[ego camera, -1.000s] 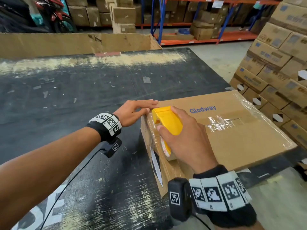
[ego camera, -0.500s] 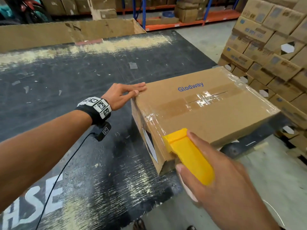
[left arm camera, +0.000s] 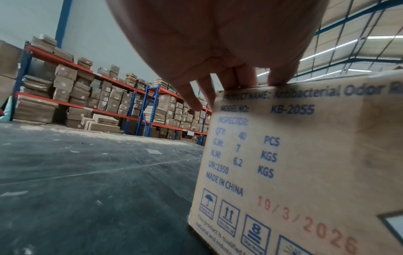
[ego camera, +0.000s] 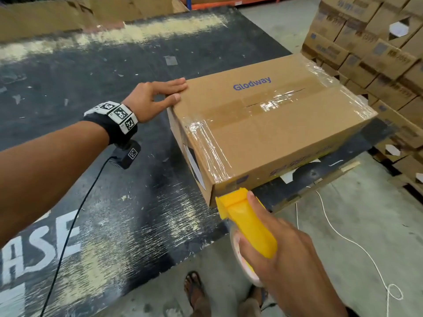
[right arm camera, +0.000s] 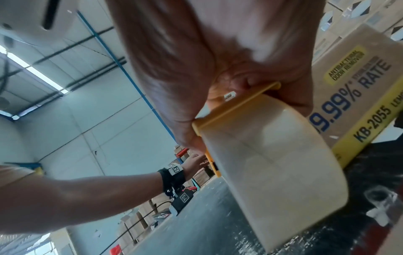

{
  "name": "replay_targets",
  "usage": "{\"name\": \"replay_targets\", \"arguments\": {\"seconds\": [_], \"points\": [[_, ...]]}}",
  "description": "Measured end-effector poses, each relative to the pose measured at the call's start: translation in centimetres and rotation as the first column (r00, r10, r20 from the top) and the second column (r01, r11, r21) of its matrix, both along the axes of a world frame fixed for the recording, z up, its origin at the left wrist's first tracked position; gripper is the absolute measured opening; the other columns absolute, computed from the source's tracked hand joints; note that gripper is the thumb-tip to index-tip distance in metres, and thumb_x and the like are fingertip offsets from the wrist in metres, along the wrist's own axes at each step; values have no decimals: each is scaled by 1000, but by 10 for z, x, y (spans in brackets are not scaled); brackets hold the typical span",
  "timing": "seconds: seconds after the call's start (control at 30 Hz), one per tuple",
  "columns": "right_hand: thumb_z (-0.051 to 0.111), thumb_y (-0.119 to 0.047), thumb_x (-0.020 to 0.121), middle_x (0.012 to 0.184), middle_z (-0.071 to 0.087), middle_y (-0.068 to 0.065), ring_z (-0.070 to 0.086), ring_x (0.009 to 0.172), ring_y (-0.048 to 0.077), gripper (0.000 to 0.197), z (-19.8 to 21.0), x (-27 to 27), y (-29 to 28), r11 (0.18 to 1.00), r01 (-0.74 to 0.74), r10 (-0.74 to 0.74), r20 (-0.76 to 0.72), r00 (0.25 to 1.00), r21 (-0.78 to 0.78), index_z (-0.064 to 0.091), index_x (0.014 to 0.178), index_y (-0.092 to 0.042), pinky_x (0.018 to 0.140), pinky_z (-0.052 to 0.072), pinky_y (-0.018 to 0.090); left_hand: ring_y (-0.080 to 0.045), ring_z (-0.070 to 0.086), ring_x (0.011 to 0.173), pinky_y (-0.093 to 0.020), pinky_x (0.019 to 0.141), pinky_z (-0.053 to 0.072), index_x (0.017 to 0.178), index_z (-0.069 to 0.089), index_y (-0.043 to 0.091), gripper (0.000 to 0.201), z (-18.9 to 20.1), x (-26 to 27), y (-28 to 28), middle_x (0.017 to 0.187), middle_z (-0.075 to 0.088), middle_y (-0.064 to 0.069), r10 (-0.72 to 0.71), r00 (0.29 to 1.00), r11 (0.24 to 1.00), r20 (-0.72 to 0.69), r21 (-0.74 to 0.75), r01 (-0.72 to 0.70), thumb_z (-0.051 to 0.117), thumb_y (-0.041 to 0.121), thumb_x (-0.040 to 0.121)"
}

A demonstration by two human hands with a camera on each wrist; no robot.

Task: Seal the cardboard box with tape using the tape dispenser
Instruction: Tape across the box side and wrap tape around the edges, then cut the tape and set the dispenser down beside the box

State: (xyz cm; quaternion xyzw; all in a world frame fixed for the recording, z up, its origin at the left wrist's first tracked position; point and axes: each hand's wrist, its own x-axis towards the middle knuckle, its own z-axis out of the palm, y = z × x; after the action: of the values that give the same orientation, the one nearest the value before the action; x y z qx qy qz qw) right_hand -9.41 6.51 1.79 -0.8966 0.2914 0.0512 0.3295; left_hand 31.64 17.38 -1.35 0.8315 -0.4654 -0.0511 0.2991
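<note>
A brown cardboard box (ego camera: 263,124) printed "Glodway" lies on the black table (ego camera: 91,179), its right end past the table edge. Clear tape (ego camera: 210,147) runs along the top edge and down over the near corner. My right hand (ego camera: 281,252) grips the yellow tape dispenser (ego camera: 247,223), whose front edge sits at the box's near bottom corner; the tape roll (right arm camera: 270,165) fills the right wrist view. My left hand (ego camera: 160,94) lies with straight fingers against the box's far left corner. In the left wrist view its fingertips (left arm camera: 242,82) touch the top edge of the box (left arm camera: 305,163).
Stacked cartons (ego camera: 377,53) stand on the floor at the right. A long cardboard wall (ego camera: 68,17) borders the table's far side. A white cord (ego camera: 357,243) lies on the concrete floor. Feet in sandals (ego camera: 194,291) stand below the table edge. Warehouse shelving (left arm camera: 98,103) is behind.
My right hand has drawn the dispenser from the top left edge of the box down over the near corner, leaving tape there. The left hand has stayed at the far corner.
</note>
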Motion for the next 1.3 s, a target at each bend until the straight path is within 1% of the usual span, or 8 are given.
{"name": "replay_targets", "arguments": {"seconds": [0.13,0.27,0.43,0.57,0.73,0.93,1.07,1.3], "points": [[58,-62,83,101,69,-3,62,91,19,73,-46,-6,-12,995,-68,80,-191,978,68,36,152,-47,83,47,29,-14,25,153,-34,126,19,151,45,30,47,-2,-5,-2,162,37,9,0,999,997,39,71,-3,43,40,105],[62,-63,76,82,69,-6,59,73,9,70,-65,-21,-24,989,-4,24,-129,991,150,50,143,-46,81,53,30,-26,10,157,-61,124,10,152,42,22,53,4,-37,-1,166,30,-3,-56,989,988,137,152,35,35,45,105],[72,-52,81,126,64,-24,60,112,3,64,-46,-11,-46,976,66,-85,83,993,210,52,141,-49,91,46,24,-11,5,158,-47,127,-6,156,33,31,69,16,-136,-2,169,19,1,-283,953,953,107,145,267,36,65,97],[73,-58,76,128,65,-23,61,116,4,64,-37,-9,-56,969,63,-111,191,975,240,54,137,-49,99,51,37,-16,5,158,-53,126,1,159,23,32,81,-2,-173,-3,170,16,2,-331,901,927,282,273,255,42,73,92],[75,-57,74,129,63,-25,60,116,3,61,-18,-14,-68,958,60,-139,268,953,281,55,132,-53,98,52,38,-21,11,158,-54,125,11,160,22,30,78,-9,-181,-5,169,20,0,-275,896,947,349,261,189,38,70,95],[84,-28,76,123,71,-11,69,110,12,65,20,-34,-109,919,66,-230,393,890,388,58,131,-50,91,56,40,-18,28,152,-48,122,26,153,36,36,75,10,-194,-19,161,37,2,-169,957,965,235,236,112,52,62,85],[78,-6,81,89,77,10,69,73,21,70,34,-41,-162,900,148,-344,462,818,409,55,129,-50,75,58,36,-15,37,141,-42,117,35,150,39,37,66,30,-222,-60,155,40,3,-149,979,979,140,160,126,53,56,88],[75,-5,83,87,75,6,64,61,7,39,41,-32,-301,823,286,-545,544,638,490,58,106,-32,68,47,36,-15,34,144,-35,120,28,149,40,36,67,41,-275,-187,160,34,4,-169,978,984,120,85,159,56,54,87]]}}
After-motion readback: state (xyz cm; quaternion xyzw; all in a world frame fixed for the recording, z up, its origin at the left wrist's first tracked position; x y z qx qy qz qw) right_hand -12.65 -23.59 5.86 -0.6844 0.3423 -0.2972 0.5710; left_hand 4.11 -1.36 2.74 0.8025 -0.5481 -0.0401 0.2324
